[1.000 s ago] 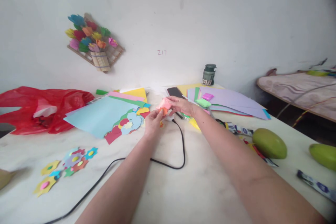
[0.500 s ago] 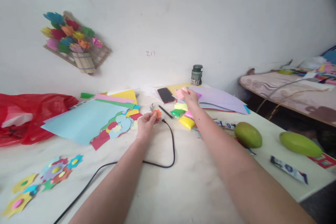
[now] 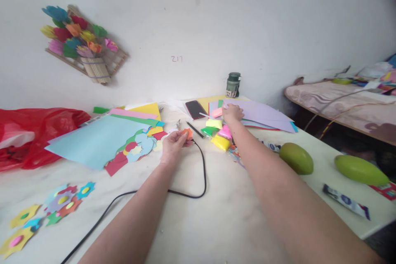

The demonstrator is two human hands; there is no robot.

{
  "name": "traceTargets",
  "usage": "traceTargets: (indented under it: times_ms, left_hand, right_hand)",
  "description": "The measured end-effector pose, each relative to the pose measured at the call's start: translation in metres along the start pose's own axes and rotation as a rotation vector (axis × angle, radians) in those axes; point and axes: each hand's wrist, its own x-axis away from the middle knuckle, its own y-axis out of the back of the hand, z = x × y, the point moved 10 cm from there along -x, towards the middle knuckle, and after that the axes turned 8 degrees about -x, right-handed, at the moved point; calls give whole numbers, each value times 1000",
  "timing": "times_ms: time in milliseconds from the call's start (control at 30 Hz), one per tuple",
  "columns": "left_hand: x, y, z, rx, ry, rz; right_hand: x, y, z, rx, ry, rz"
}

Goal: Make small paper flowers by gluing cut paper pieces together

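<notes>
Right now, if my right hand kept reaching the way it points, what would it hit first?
Probably the lilac paper sheet: the right hand already rests at its near edge, beside a pink packet. Beyond lies the dark green jar, though depth is unclear.

Left hand [image 3: 171,147] pinches orange piece [image 3: 187,133] above table [image 3: 216,222]. Right hand [image 3: 232,112] rests on pink packet [image 3: 217,112] beside phone [image 3: 195,109]. Black cable [image 3: 202,173] loops between arms.
</notes>
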Motion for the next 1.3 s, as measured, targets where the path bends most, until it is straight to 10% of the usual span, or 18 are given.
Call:
traceTargets:
  times_ms: [300,900,1300]
  left_hand:
    - [1,-3,0,4,10,44]
    - [0,-9,7,98,-6,173]
    - [9,-3,-1,65,2,106]
  right_hand:
    - [-2,-14,21,-73,181,71]
    - [99,-5,61,346,461,564]
    - [135,-24,79,551,647,486]
